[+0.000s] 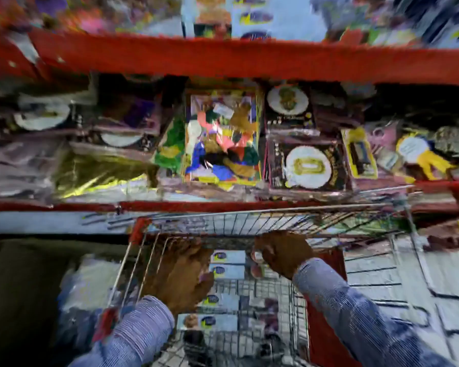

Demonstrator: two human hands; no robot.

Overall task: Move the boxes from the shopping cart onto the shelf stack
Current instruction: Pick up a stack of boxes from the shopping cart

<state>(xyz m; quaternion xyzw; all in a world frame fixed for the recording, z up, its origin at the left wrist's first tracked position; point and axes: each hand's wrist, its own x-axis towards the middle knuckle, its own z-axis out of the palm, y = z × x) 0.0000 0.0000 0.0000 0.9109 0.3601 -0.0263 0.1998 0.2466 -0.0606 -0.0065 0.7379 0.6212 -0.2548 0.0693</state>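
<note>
Plainly, most of the work seems to lie ahead: several light blue boxes (pixel 227 263) sit in the wire shopping cart (pixel 263 221) at six o'clock of the view, and none like them can be made out on the red shelf (pixel 223 59) at twelve o'clock, though blur hides much. Both hands are down inside the basket. The left hand (pixel 178 276) spreads against the left end of the upper two boxes, thumb touching them; the right hand (pixel 281 254) curls at their right end. They look to be closing on this pair from either side, yet whether the grasp is firm I cannot tell. Two more boxes (pixel 210 311) lie lower, toward six o'clock, untouched.

For room: the cart's front rim runs just above the hands, so the boxes would need to rise clear of that wire before going forward. The shelf bay at twelve o'clock is crowded with wrapped gift packs (pixel 223 136), leaving little bare space visible. The upper red beam overhangs it.
</note>
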